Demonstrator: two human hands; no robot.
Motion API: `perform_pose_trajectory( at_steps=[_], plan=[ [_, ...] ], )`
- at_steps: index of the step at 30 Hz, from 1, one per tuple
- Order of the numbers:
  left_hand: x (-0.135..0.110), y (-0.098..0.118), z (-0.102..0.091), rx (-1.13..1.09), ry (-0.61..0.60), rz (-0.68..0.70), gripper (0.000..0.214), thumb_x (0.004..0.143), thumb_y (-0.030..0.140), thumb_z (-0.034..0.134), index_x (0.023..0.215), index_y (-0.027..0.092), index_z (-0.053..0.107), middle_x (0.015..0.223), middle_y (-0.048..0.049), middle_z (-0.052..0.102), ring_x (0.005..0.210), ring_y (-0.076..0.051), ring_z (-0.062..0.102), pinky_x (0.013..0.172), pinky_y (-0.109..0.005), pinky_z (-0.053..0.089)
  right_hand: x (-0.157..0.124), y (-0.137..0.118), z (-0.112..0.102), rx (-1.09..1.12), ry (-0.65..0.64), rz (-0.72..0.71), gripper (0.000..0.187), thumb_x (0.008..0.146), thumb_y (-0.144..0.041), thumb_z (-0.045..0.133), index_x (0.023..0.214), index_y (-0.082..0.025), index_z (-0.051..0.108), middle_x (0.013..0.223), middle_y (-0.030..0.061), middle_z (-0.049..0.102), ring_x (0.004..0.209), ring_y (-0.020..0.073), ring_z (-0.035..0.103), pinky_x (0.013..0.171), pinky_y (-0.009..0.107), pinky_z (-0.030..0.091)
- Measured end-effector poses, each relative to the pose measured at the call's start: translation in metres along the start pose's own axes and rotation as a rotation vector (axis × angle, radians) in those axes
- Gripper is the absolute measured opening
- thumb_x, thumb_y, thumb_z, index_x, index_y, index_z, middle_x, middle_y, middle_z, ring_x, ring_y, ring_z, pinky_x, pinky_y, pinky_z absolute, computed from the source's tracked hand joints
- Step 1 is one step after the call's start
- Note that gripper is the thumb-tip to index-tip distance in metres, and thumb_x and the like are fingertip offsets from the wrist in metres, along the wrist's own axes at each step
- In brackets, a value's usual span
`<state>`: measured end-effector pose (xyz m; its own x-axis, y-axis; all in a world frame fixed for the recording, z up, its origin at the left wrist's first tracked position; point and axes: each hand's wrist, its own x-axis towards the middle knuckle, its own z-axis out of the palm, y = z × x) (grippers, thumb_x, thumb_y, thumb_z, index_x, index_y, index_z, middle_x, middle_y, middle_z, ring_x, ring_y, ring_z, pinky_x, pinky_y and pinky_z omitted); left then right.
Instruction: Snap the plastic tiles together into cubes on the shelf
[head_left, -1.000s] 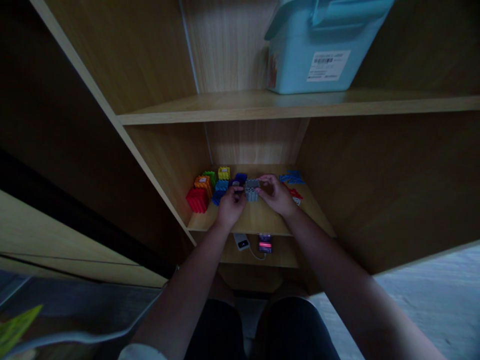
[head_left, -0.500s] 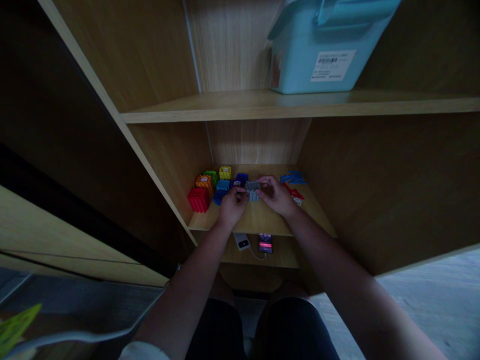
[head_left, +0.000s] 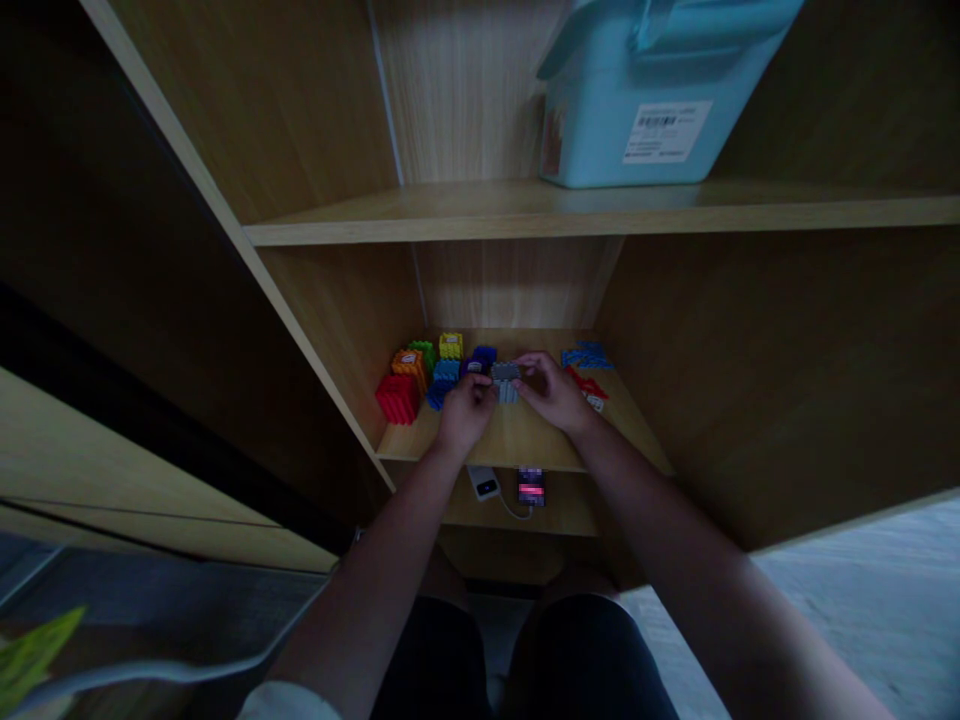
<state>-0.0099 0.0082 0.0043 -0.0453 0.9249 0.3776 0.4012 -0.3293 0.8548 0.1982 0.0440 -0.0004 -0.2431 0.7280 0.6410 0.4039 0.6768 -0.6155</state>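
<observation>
Both my hands reach into a low wooden shelf compartment (head_left: 525, 440). My left hand (head_left: 463, 412) and my right hand (head_left: 555, 392) are closed on either side of a grey ridged block (head_left: 505, 379), fingers pinching its ends. Left of it stand more ridged blocks: red (head_left: 397, 398), orange (head_left: 409, 364), green (head_left: 425, 352), yellow (head_left: 450, 345), light blue (head_left: 445, 371) and dark blue (head_left: 482, 357). Loose blue pieces (head_left: 586, 354) and red pieces (head_left: 590, 386) lie to the right of my right hand.
A pale blue lidded storage box (head_left: 637, 90) with a barcode label stands on the shelf above. A small phone-like device (head_left: 530, 486) and a white unit (head_left: 485, 484) with a cable lie on the ledge below. Dark cabinet side at left; grey floor at right.
Almost nothing: both hands stay on the grey block, with only a slight shift of the view.
</observation>
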Motion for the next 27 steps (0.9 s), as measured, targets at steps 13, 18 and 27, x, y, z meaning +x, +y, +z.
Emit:
perform_pose_trajectory(
  at_steps=[13, 18, 27],
  plan=[
    [-0.0013, -0.0008, 0.0000, -0.031, 0.001, -0.014, 0.010, 0.092, 0.027, 0.070, 0.099, 0.020, 0.069, 0.068, 0.0030, 0.067, 0.060, -0.014, 0.060, 0.062, -0.024, 0.039, -0.0001, 0.0013, 0.0000, -0.005, -0.015, 0.000, 0.037, 0.097, -0.046, 0.069, 0.127, -0.027, 0.058, 0.126, 0.0075, 0.071, 0.105, 0.0252, 0.068, 0.097, 0.046, 0.058],
    [-0.0012, 0.0003, -0.0003, -0.023, -0.004, -0.012, 0.010, 0.093, 0.028, 0.068, 0.100, 0.020, 0.068, 0.069, 0.0023, 0.067, 0.062, -0.015, 0.062, 0.061, -0.025, 0.040, 0.0004, 0.0026, 0.0005, -0.009, -0.018, -0.005, 0.038, 0.097, -0.048, 0.068, 0.127, -0.027, 0.059, 0.125, 0.0078, 0.071, 0.105, 0.0254, 0.068, 0.097, 0.047, 0.058],
    [-0.0012, -0.0003, -0.0004, -0.046, 0.013, -0.028, 0.013, 0.092, 0.027, 0.068, 0.103, 0.021, 0.065, 0.069, 0.0030, 0.066, 0.062, -0.015, 0.062, 0.063, -0.025, 0.041, 0.0004, -0.0034, -0.0041, -0.040, 0.056, 0.042, 0.036, 0.103, -0.056, 0.057, 0.126, -0.027, 0.061, 0.119, 0.0081, 0.072, 0.103, 0.0261, 0.069, 0.096, 0.047, 0.058]
  ],
)
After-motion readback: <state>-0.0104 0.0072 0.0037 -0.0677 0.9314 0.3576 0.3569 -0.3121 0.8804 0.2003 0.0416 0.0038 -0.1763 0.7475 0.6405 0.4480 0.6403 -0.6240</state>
